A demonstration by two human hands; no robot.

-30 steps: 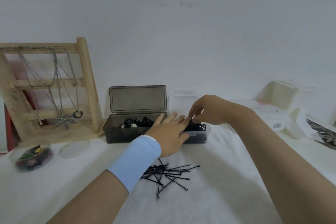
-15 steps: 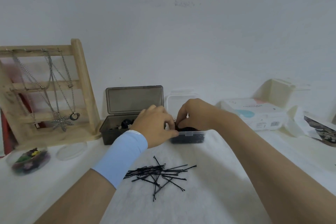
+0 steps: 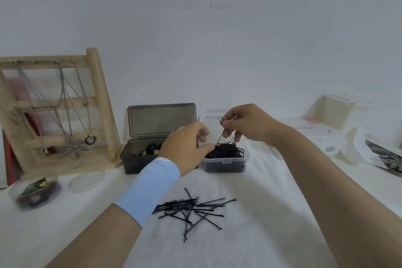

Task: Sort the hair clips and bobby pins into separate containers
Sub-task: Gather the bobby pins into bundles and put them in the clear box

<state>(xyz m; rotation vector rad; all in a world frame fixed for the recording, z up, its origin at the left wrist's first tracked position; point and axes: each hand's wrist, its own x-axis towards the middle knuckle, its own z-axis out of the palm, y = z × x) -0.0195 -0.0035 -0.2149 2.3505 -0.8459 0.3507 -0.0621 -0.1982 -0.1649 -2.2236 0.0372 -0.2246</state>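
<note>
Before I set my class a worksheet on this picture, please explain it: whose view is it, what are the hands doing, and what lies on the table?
No machine here: a person wears a camera on the head, so you look down on their own two hands. The right hand pinches a few bobby pins just above a clear box heaped with pins. The left hand, with a blue wristband, has its thumb at that box and seems to pinch a single pin. Beside it, to the left, a dark box with its lid up holds hair clips. More loose pins lie on the white cloth in front. A wooden stand hung with necklaces is at far left.
</note>
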